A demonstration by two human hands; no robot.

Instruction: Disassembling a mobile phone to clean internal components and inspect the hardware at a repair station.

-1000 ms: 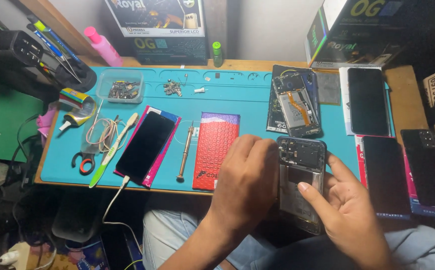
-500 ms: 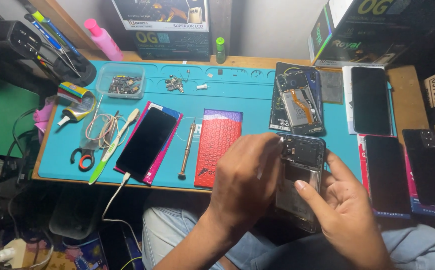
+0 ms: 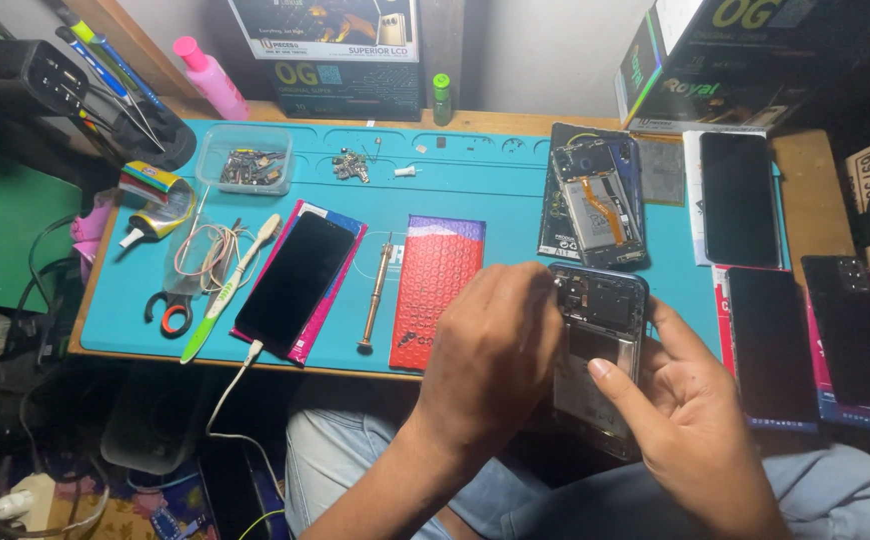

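Little moved: opened phone (image 3: 598,340), lower centre, remains over bench (image 3: 485,185) edge. Right hand (image 3: 690,420) clasps its rim; left hand (image 3: 490,360) pinches top corner. Light, stiff, fragile; hold by edges.

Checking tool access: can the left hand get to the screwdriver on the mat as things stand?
Probably yes. The screwdriver lies bare on the blue mat, just left of the left hand, with only the flat red pouch between. The hand would first have to leave the opened phone.

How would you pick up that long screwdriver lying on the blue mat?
Pinch the screwdriver around the middle of its slim handle, coming straight down from above. It lies flat on the blue mat, with bare mat on each long side, so fingers probably fit on both sides.
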